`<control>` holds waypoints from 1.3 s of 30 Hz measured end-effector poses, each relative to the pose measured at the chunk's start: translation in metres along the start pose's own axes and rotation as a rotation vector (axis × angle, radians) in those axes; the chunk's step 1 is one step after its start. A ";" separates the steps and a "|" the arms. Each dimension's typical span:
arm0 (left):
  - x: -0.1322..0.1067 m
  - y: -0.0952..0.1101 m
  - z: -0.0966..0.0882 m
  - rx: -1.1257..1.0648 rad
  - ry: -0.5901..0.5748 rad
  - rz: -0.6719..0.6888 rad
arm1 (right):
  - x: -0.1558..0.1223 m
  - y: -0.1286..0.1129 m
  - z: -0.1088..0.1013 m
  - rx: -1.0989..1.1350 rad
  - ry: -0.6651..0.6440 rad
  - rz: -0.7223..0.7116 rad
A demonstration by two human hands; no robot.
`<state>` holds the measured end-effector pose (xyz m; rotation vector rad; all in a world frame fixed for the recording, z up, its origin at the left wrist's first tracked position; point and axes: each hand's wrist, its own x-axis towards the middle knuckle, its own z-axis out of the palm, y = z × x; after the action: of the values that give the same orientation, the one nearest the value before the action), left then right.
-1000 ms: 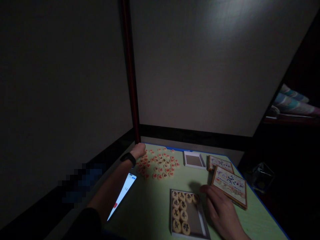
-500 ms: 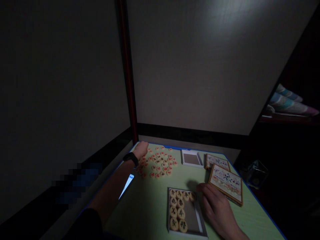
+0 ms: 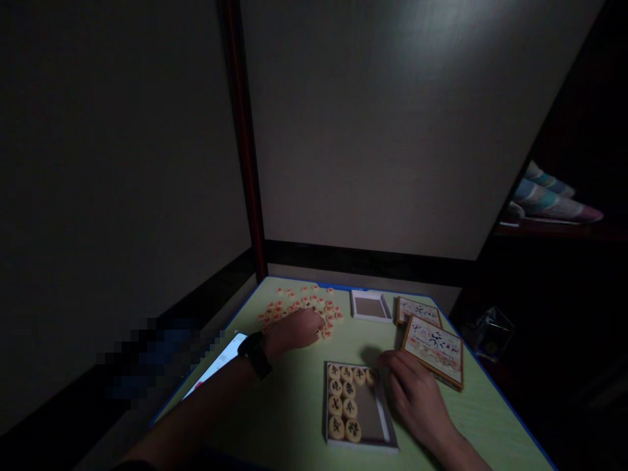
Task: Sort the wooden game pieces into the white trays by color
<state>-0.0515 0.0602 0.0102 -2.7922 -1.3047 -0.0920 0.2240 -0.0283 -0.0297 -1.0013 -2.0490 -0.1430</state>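
Observation:
My left hand (image 3: pixel 297 328), a black watch on its wrist, lies over the near edge of a heap of round game pieces (image 3: pixel 304 305) with red marks, its fingers curled among them. Whether it grips one is hidden. My right hand (image 3: pixel 415 392) rests on the right rim of a shallow box tray (image 3: pixel 377 425), fingers bent against the rim. The tray holds several pale round pieces with dark characters (image 3: pixel 343 399) in its left half.
A small empty white box (image 3: pixel 370 305) and two printed box lids (image 3: pixel 432 340) lie at the back right of the green table (image 3: pixel 294 405). A lit phone (image 3: pixel 216 369) lies at the left edge. A dark post (image 3: pixel 243 144) stands behind. A glass object (image 3: pixel 488 333) sits off the table's right.
My left hand has drawn back from the far corner of the piece heap to its near right side. My right hand stays at the tray's rim. The view has shifted slightly.

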 end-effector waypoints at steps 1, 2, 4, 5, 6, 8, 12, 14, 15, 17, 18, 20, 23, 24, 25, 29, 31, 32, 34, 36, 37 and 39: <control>0.000 0.000 -0.001 -0.003 0.006 0.003 | 0.000 0.000 0.000 0.000 0.000 0.003; -0.001 0.001 -0.001 -0.008 0.010 0.004 | 0.000 0.000 0.000 -0.001 -0.001 0.007; -0.001 0.000 -0.001 -0.015 0.005 0.004 | 0.000 0.000 0.000 -0.002 -0.002 0.011; -0.001 0.000 0.000 -0.014 -0.006 -0.002 | 0.000 0.000 0.001 -0.004 0.000 0.009; -0.001 0.000 0.001 -0.014 -0.016 -0.008 | 0.000 0.000 0.001 -0.006 0.003 0.007; -0.003 0.000 0.003 -0.015 -0.022 -0.020 | 0.000 0.000 0.001 -0.009 0.008 0.008; -0.008 0.000 0.007 -0.004 -0.016 -0.048 | 0.000 0.000 0.001 0.001 0.004 0.022; -0.008 0.002 0.005 -0.023 0.012 -0.067 | 0.000 0.000 0.000 -0.001 0.011 0.022; -0.007 0.005 0.003 -0.051 0.037 -0.074 | 0.000 0.000 0.000 -0.004 0.021 0.019; -0.003 0.014 -0.003 -0.139 0.107 -0.091 | 0.001 -0.002 -0.001 0.001 0.049 0.018; 0.000 0.021 -0.007 -0.197 0.144 -0.097 | 0.001 -0.003 0.000 0.017 0.061 0.023; 0.006 0.040 -0.016 -0.324 0.229 -0.106 | 0.003 -0.006 0.001 0.070 0.078 0.048; 0.013 0.072 -0.027 -0.527 0.300 -0.063 | 0.003 -0.007 0.006 0.123 0.101 0.078; 0.015 0.082 -0.028 -0.593 0.304 -0.046 | 0.003 -0.006 0.007 0.126 0.109 0.076; 0.017 0.090 -0.028 -0.653 0.304 -0.038 | 0.002 -0.005 0.009 0.126 0.116 0.070; 0.021 0.107 -0.020 -0.856 0.283 -0.076 | -0.001 0.000 0.013 0.103 0.141 0.048; 0.023 0.108 -0.014 -0.939 0.275 -0.120 | -0.002 0.001 0.013 0.084 0.153 0.043; 0.023 0.107 -0.011 -0.977 0.266 -0.134 | -0.002 0.000 0.013 0.079 0.158 0.040; 0.024 0.105 -0.006 -1.063 0.245 -0.148 | -0.002 -0.002 0.013 0.076 0.174 0.045; 0.025 0.104 -0.003 -1.167 0.226 -0.153 | -0.003 -0.003 0.013 0.081 0.196 0.070; 0.025 0.103 -0.002 -1.220 0.218 -0.153 | -0.003 -0.004 0.013 0.088 0.210 0.090; 0.027 0.100 0.001 -1.311 0.213 -0.152 | -0.004 -0.005 0.013 0.103 0.239 0.135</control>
<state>0.0423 0.0166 0.0088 -3.3134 -1.7853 -1.7729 0.2139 -0.0286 -0.0401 -1.0039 -1.7498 -0.0810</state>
